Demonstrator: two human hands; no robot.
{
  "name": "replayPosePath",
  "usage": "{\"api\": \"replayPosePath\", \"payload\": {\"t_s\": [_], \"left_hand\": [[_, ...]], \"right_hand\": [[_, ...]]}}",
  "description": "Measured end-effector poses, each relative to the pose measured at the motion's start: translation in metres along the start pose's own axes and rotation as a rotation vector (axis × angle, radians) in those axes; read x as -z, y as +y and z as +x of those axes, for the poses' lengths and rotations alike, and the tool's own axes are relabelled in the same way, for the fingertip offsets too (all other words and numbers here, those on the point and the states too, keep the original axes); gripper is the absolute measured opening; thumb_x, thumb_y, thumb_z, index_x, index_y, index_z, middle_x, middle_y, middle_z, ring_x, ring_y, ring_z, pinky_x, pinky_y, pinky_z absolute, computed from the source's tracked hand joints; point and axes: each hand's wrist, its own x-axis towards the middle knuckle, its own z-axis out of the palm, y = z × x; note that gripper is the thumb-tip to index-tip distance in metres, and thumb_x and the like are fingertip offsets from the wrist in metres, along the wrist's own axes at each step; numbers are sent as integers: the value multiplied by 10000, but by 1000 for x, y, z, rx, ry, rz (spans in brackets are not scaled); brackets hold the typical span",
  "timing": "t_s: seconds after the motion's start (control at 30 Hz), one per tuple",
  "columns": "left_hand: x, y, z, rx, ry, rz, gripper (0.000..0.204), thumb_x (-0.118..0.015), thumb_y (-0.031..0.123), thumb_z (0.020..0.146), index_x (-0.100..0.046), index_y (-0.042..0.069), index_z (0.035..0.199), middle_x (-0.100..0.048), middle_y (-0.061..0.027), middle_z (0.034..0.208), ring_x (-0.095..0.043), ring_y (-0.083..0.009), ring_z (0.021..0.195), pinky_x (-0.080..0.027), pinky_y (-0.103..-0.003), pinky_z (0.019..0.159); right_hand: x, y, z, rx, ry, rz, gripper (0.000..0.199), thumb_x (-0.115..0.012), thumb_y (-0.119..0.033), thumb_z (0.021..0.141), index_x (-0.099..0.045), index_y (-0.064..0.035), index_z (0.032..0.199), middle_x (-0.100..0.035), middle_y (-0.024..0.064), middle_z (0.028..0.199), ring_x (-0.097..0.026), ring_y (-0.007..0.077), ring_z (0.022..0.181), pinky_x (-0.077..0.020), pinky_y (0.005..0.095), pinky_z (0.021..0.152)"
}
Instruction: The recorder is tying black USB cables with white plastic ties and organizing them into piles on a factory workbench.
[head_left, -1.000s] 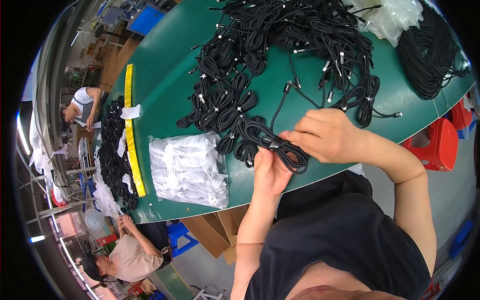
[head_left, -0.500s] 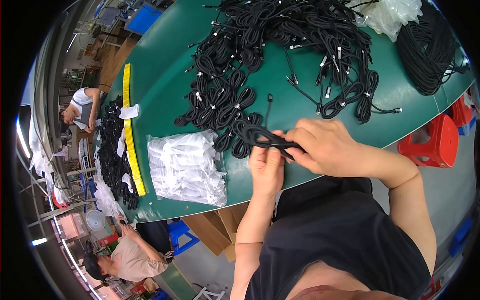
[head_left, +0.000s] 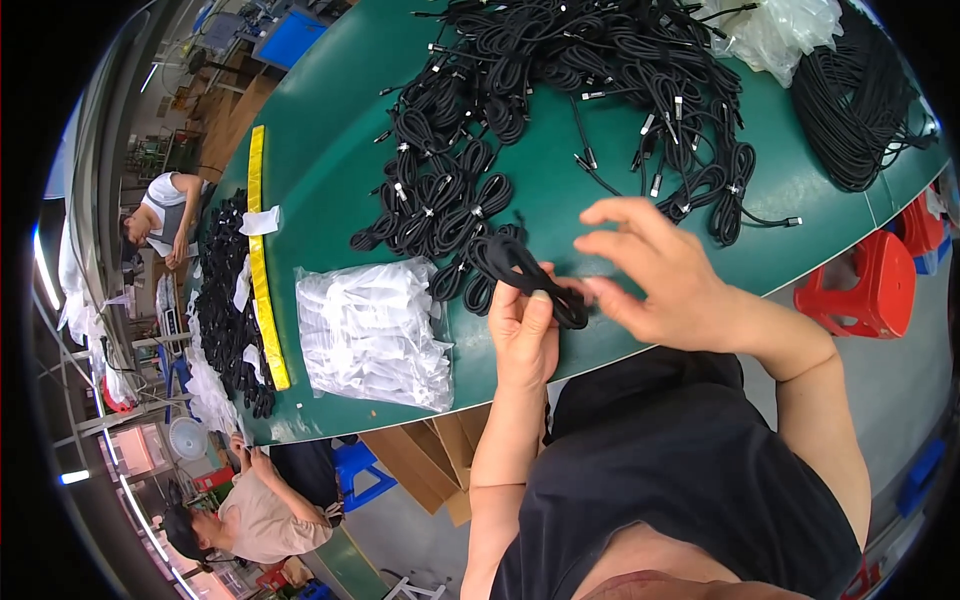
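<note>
Black cable (head_left: 520, 268), looped, is gripped by the fingers (head_left: 539, 309) of the left hand (head_left: 524, 338) above the green surface (head_left: 345, 140); the right hand (head_left: 675, 293), fingers spread, is at the loops' right end, contact unclear. Leftward lies a clear bag (head_left: 374, 338); farther off, more cables (head_left: 605, 50).

My left fingers (head_left: 537, 308) hold a coiled black cable (head_left: 522, 268). My right fingers (head_left: 612, 246) spread nearby, above a green desk (head_left: 335, 180).

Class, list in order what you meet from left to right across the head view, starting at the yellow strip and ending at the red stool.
Yellow strip, clear bag, left hand, right hand, red stool.
</note>
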Motion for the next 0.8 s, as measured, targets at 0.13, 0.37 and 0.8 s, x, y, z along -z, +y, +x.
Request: {"api": "replayPosePath", "payload": {"t_s": [0.13, 0.37, 0.8], "left_hand": [[3, 1, -1, -157, 53, 703, 364, -719, -2, 696, -589, -9, 1035, -504, -51, 964, -506, -131, 838, -420, -223, 730], [6, 13, -1, -113, 88, 565, 442, -755, 44, 673, -569, -16, 1070, -506, -69, 1010, -508, -128, 859, -431, -243, 772], [4, 0, 1, 82, 103, -274, 545, -708, 227, 768, -480, -30, 1191, -563, -134, 1070, -552, -184, 937, -456, -291, 833]], "right_hand": [[14, -1, 13, 316, 8, -186, 397, -663, -94, 684, -552, -53, 1062, -525, 128, 1141, -507, 282, 1038, -408, 424, 856], [15, 19, 10, 254, -398, -194, 314, -696, -155, 680, -570, -65, 953, -532, 81, 947, -500, 255, 1034, -321, 479, 966], [-2, 29, -7, 71, -208, 173, 159, -675, -75, 741, -546, -32, 823, -492, 71, 732, -518, 221, 532, -408, 321, 438]]}}
